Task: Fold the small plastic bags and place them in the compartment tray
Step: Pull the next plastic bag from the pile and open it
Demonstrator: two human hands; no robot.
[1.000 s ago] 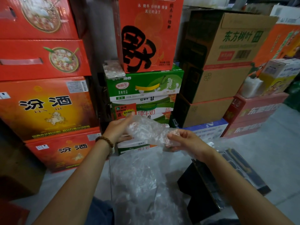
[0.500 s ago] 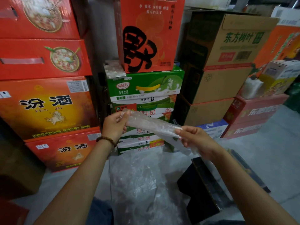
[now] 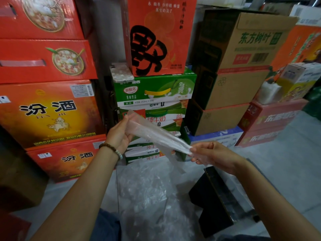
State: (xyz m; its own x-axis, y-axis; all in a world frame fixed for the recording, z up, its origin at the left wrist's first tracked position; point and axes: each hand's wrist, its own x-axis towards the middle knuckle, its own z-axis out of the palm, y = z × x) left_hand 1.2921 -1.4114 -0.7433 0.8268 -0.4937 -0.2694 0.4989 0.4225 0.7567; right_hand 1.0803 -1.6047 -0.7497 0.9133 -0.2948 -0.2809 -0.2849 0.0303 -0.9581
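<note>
Bag [image 3: 156, 134], clear, stretched taut in air, left hand [image 3: 119, 134] grip pinching upper end, right hand [image 3: 213, 153] grip pinching lower end, black tray [image 3: 208, 204] beneath right forearm

Stacked cartons close in the space: out to the side of the left grip [image 3: 119, 134] stand red cartons [image 3: 43, 60] above orange cartons [image 3: 48, 113] printed with black characters, and straight beyond it green-and-white milk cartons [image 3: 154, 92] carry a tall red carton [image 3: 156, 40] with one large black character, and a phone [image 3: 121, 72] in a pale patterned case. Beyond the right grip [image 3: 217, 153] brown cardboard boxes [image 3: 243, 75] rise over a blue-and-white carton [image 3: 217, 136], with pink-red cartons [image 3: 274, 117] farther out on that side. A pale grey floor [image 3: 286, 153] lies below both grips in dim, even light.
</note>
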